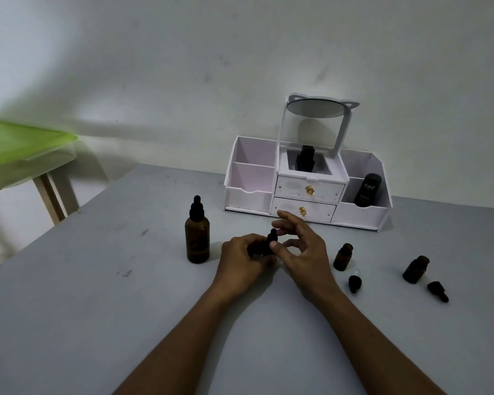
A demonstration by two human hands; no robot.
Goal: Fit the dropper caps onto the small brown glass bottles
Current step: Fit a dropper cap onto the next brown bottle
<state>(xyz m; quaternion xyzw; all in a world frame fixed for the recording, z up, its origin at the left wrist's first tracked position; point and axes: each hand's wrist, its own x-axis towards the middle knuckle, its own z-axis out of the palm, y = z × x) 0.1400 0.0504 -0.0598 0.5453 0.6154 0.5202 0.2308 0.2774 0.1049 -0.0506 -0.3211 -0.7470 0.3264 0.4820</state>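
My left hand (240, 256) grips a small brown bottle, mostly hidden in my fingers, with a black dropper cap (271, 239) sticking up from it. My right hand (300, 246) is beside the cap, thumb tip touching its lower part, other fingers spread and lifted. A tall brown bottle (197, 240) with its dropper cap on stands to the left. Two small uncapped brown bottles (343, 257) (415, 269) stand on the right. A loose black dropper cap (354, 283) lies by the nearer one, another (437, 291) by the farther one.
A white cosmetic organiser (251, 178) with drawers and a mirror stands at the back against the wall; it holds a black tube (367, 191) and a dark item in the middle. A green-topped stool (17, 149) is at the left, off the grey table (126, 309).
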